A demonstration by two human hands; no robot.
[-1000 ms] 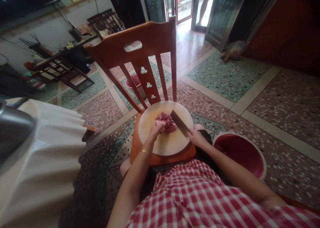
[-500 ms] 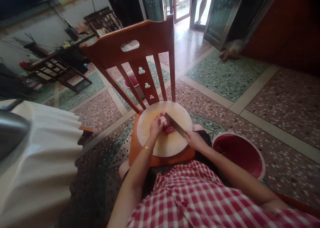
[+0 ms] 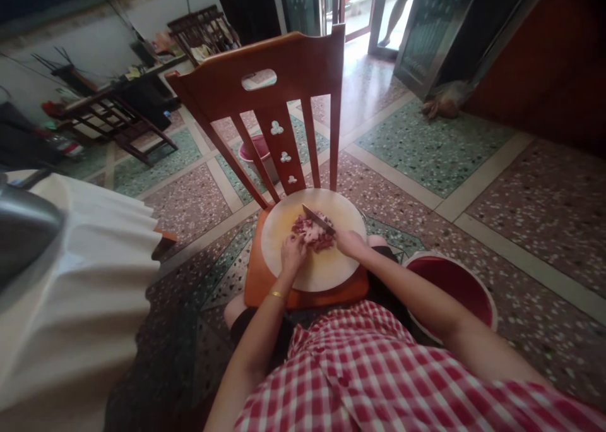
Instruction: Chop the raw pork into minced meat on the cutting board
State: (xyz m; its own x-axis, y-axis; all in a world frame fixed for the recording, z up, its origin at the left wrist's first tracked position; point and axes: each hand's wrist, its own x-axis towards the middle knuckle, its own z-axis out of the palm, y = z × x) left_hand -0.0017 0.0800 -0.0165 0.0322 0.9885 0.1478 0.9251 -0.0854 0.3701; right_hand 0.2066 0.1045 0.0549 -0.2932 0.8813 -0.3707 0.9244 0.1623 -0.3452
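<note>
Far left, one rounded grey metal vessel [image 3: 28,220] is seen, carried by one table draped in pleated cream cloth [image 3: 99,249]. Moving right, one reddish-brown wooden chair [image 3: 255,293] is topped by one round, pale yellowish cutting board [image 3: 284,220]. On its left half, the left hand [image 3: 293,254] is laid, fingers bent, against the near-left side of one heap of chopped dark-red and pale-pink meat [image 3: 326,241]; whether any is pinched cannot be told. The heap is spread about the board's middle, clear of every edge; its pieces cannot be counted. Across its far side one long dark metal knife [image 3: 318,218] is slanted, its handle wrapped by the right hand [image 3: 351,244], which is held towards the board's right edge. Chopping appears to be the step in hand; for another stroke, the left fingertips would need to be kept clear of the blade. Farther right, one round red-lined bucket [image 3: 449,287] is partly hidden by the right forearm.
</note>
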